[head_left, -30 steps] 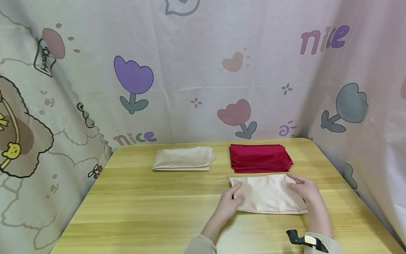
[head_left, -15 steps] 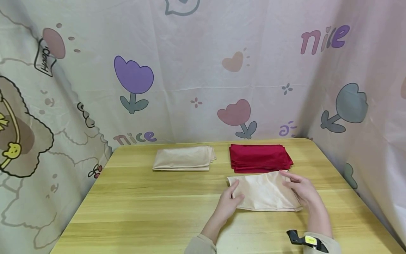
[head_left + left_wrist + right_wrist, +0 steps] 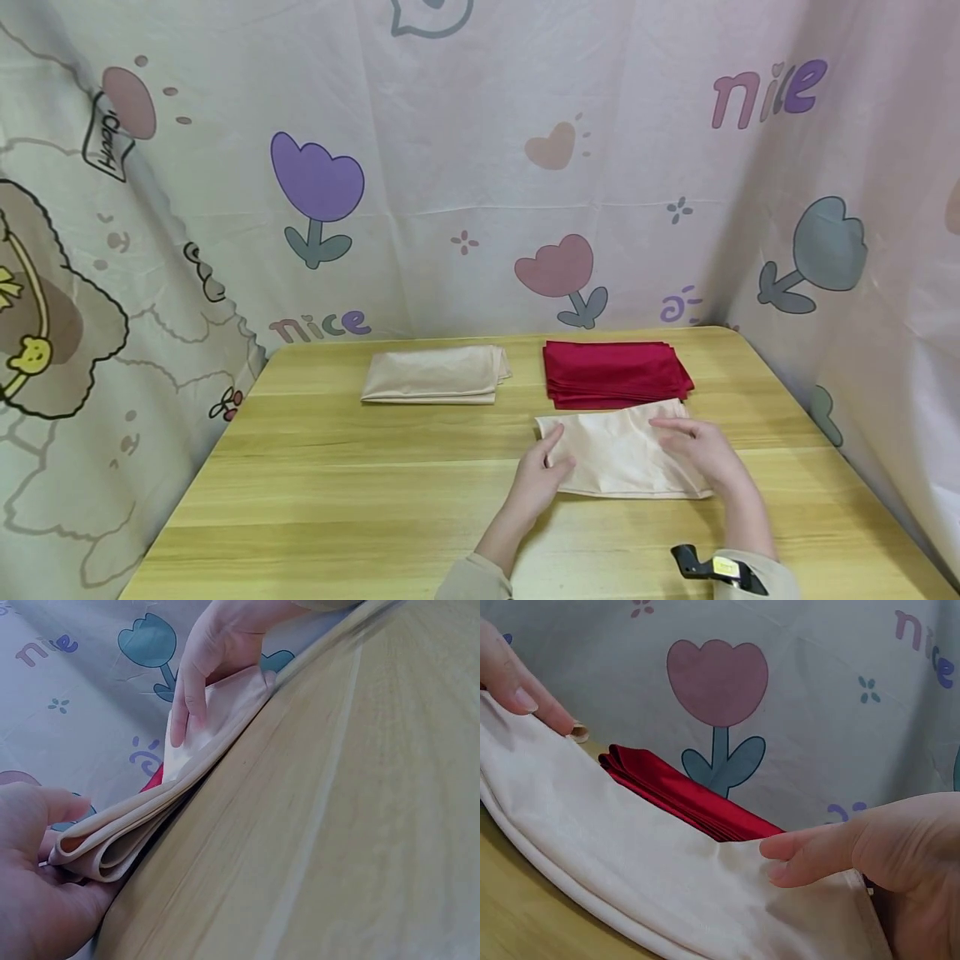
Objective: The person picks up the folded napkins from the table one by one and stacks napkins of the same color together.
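Observation:
A folded cream cloth (image 3: 618, 454) lies at the right front of the wooden table, just before a stack of folded red cloth (image 3: 615, 372). My left hand (image 3: 538, 477) holds its left end, with fingers under the layers and the thumb above. Looped fold edges (image 3: 112, 859) show at that end in the left wrist view. My right hand (image 3: 705, 454) rests over the right part, fingers extended and fingertips (image 3: 780, 870) on the upper face. In the right wrist view the cloth's far edge partly covers the red stack (image 3: 675, 791).
Another folded cream cloth (image 3: 431, 375) lies at the back left of the wooden table (image 3: 337, 500). A printed curtain (image 3: 465, 150) hangs behind and on both sides. A black device (image 3: 716, 568) is strapped at the right sleeve.
The cloth's right end has shifted left and slightly away from me, toward the red stack. My right hand has slid left onto its upper face. My left hand has barely moved.

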Demonstrator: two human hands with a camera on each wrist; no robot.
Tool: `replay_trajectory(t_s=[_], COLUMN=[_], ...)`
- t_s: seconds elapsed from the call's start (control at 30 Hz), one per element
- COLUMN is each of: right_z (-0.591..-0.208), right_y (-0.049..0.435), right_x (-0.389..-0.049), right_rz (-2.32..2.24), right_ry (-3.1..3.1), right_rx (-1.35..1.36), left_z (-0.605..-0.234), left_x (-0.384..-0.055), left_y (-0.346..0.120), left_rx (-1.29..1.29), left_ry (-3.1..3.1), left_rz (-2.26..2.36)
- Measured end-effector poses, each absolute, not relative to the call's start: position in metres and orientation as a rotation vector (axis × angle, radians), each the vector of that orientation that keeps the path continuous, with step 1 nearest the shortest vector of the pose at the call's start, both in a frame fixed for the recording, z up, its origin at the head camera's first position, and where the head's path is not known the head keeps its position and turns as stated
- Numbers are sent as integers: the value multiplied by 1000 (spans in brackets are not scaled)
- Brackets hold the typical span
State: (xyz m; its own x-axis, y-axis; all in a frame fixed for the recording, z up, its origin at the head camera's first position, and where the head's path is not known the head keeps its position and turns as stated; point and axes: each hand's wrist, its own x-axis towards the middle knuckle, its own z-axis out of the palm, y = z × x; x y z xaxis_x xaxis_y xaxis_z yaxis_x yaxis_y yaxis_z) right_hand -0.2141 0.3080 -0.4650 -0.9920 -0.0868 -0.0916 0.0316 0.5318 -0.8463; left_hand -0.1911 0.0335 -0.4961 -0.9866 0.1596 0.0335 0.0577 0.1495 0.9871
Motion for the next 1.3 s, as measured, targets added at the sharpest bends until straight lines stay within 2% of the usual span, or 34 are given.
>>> replay_trajectory(t_s=[0.73, 0.9, 1.3], right_z=[-459, -455, -446], right_y=[296, 294, 288], right_x=[-220, -221, -222], right_rz=[-1363, -1369, -1351], right_ry=[2839, 2842, 2948], right_rx=[-27, -40, -105], left_z=[-488, -486, -477], left_x=[-193, -194, -193], left_y=[31, 28, 22], left_rx=[12, 32, 1], left_ry=[2761, 2810, 3170], left_rz=[1922, 1912, 1542])
